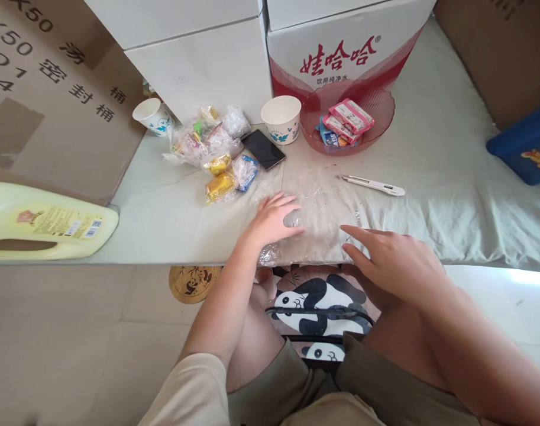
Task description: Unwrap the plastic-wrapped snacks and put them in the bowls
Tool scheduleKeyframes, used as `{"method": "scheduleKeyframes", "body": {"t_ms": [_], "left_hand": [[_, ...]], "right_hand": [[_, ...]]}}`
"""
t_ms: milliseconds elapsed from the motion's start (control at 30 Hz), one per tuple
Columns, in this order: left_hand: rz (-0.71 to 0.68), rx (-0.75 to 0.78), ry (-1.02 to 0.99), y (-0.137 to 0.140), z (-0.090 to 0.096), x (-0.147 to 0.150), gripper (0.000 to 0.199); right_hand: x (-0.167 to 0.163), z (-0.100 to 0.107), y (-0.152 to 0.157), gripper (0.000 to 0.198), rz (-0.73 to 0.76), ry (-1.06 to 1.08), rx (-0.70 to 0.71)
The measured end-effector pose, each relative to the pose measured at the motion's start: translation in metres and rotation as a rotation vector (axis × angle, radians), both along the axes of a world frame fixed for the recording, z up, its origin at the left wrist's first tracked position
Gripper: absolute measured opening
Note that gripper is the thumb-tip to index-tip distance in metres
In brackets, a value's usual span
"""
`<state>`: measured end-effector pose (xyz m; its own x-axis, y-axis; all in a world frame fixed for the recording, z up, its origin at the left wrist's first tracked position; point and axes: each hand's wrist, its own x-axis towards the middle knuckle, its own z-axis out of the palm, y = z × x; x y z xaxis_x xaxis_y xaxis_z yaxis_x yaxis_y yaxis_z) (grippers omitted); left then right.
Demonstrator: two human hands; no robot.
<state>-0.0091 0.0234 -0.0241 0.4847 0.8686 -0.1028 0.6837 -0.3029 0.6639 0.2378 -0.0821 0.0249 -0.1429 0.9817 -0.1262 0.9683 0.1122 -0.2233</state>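
Note:
A crumpled sheet of clear plastic film lies flat on the cloth-covered table near its front edge. My left hand rests on the film's left side, thumb and fingers spread. Across from it, my right hand is over the front edge by the film's right side, its index finger and thumb stretched out and apart. Neither hand grips anything that I can see. Just behind the film is a white utility knife, lying on the cloth.
A pink bowl holds several snack packets. Beside it stand a paper bowl, a phone, a heap of crumpled wrappers and a paper cup. A yellow jug lies left; boxes line the back.

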Motion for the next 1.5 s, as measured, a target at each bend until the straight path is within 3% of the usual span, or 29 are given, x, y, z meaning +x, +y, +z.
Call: {"method": "scheduleKeyframes", "body": {"t_ms": [100,167,300,367,533,600,733,833,900,967,1067,1200,1333,1500], "left_hand": [[-0.094,-0.021,0.045,0.000,-0.002,-0.004,0.051],[-0.133,-0.018,0.067,-0.001,-0.002,-0.004,0.051],[-0.164,0.008,0.089,-0.007,0.002,0.001,0.048],[-0.180,0.019,0.083,-0.010,0.003,0.005,0.045],[-0.215,-0.001,0.036,-0.015,0.007,0.013,0.044],[-0.208,-0.009,0.013,-0.016,0.008,0.012,0.044],[-0.123,0.036,-0.035,-0.017,0.008,-0.001,0.061],[-0.075,0.033,-0.028,-0.015,0.004,-0.018,0.075],[-0.062,0.003,-0.010,-0.013,0.000,-0.027,0.066],[-0.031,0.001,-0.039,-0.012,-0.004,-0.032,0.042],[0.063,0.075,-0.165,-0.013,-0.003,-0.034,0.012],[0.218,0.164,-0.382,-0.016,0.005,-0.033,0.013],[0.368,0.158,-0.593,-0.013,0.005,-0.038,0.016],[0.419,0.167,-0.721,-0.004,0.001,-0.037,0.029]], "right_hand": [[0.007,0.004,0.005,0.043,-0.102,-0.021,0.055],[0.013,0.005,0.011,0.044,-0.135,-0.061,0.015],[0.019,0.003,0.017,0.035,-0.039,-0.066,-0.166],[0.019,-0.002,0.020,0.028,0.021,-0.014,-0.191],[0.018,-0.028,0.042,0.030,0.229,0.357,0.076],[0.021,-0.042,0.051,0.034,0.293,0.418,0.110],[0.031,-0.063,0.056,0.055,0.335,0.341,0.025],[0.038,-0.071,0.057,0.056,0.317,0.353,0.004],[0.039,-0.074,0.061,0.042,0.314,0.401,0.027],[0.038,-0.073,0.066,0.025,0.308,0.448,0.067],[0.032,-0.064,0.070,0.023,0.242,0.486,0.180],[0.026,-0.051,0.068,0.020,0.129,0.500,0.304],[0.028,-0.051,0.067,0.017,0.061,0.522,0.388],[0.030,-0.050,0.065,0.026,-0.074,0.893,0.405]]}}
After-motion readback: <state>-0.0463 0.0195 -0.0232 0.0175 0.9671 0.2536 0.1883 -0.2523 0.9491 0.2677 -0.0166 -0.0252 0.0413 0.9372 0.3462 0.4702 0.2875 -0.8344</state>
